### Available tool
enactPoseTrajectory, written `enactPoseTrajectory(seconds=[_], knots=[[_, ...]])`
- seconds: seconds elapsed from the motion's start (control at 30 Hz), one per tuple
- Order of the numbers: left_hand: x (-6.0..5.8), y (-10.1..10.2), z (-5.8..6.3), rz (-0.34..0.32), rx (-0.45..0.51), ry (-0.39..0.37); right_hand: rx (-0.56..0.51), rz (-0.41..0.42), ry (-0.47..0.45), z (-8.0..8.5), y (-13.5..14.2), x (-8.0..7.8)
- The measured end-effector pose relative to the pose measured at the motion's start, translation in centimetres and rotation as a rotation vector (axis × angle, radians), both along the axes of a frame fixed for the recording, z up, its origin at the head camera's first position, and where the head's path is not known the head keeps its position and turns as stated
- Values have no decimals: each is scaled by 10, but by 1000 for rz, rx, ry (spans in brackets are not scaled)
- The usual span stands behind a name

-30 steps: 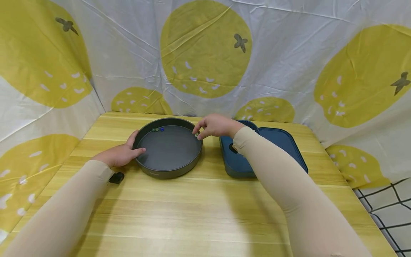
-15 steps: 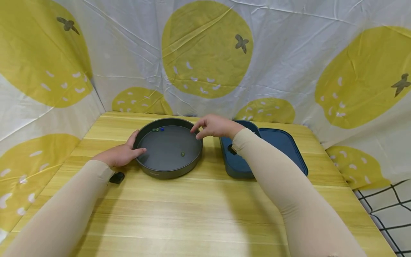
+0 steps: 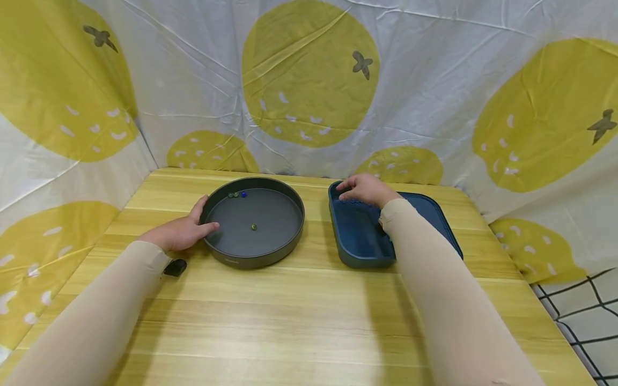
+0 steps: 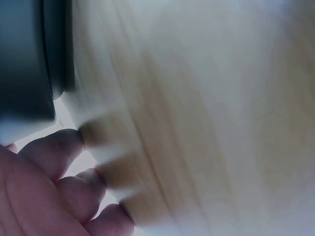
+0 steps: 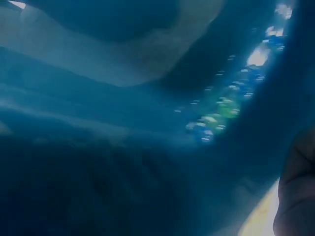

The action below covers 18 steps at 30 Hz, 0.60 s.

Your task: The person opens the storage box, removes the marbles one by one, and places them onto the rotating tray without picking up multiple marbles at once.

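A round dark grey pan [image 3: 246, 244] stands on the left of the table in the head view. My left hand [image 3: 176, 232] holds its left side, thumb over the rim; in the left wrist view several fingers [image 4: 81, 196] touch the table beside it. One greenish marble [image 3: 253, 227] lies mid-pan; two more and a blue marble [image 3: 243, 194] sit by the far wall. My right hand [image 3: 368, 190] is over the far end of a blue rectangular container [image 3: 359, 236], fingers loosely bent, holding nothing visible. The right wrist view shows blurred blue and green marbles [image 5: 226, 105] along the container's edge.
A dark blue lid [image 3: 429, 212] lies behind and right of the container, partly under the right sleeve. Wooden table [image 3: 270, 321] shows in front. A patterned curtain [image 3: 309, 69] hangs behind, and a black wire grid [image 3: 584, 305] stands at the right.
The right hand let a greenish marble go into the pan, then moved right to the blue container. That marble rolled to the pan's middle. The left hand stayed put.
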<state>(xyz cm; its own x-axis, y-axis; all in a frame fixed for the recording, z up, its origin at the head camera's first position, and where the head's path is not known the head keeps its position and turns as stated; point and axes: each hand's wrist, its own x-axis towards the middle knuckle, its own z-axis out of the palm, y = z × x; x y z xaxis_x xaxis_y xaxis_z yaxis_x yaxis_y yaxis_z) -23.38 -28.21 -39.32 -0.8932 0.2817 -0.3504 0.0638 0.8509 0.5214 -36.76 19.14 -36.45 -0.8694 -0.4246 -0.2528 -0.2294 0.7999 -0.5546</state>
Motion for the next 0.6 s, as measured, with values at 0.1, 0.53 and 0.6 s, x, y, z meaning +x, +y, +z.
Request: enactPoseTrajectory(seconds=[0.1,0.53,0.6], knots=[[0,-1,-2,-1,-9,5,41,1,18,-11,6,-4],[-1,1,-2,16,-12,8,190,-6,60,-32,12,-10],[-1,1,-3,16,-10,13,201,5,66,-32,10,-10]])
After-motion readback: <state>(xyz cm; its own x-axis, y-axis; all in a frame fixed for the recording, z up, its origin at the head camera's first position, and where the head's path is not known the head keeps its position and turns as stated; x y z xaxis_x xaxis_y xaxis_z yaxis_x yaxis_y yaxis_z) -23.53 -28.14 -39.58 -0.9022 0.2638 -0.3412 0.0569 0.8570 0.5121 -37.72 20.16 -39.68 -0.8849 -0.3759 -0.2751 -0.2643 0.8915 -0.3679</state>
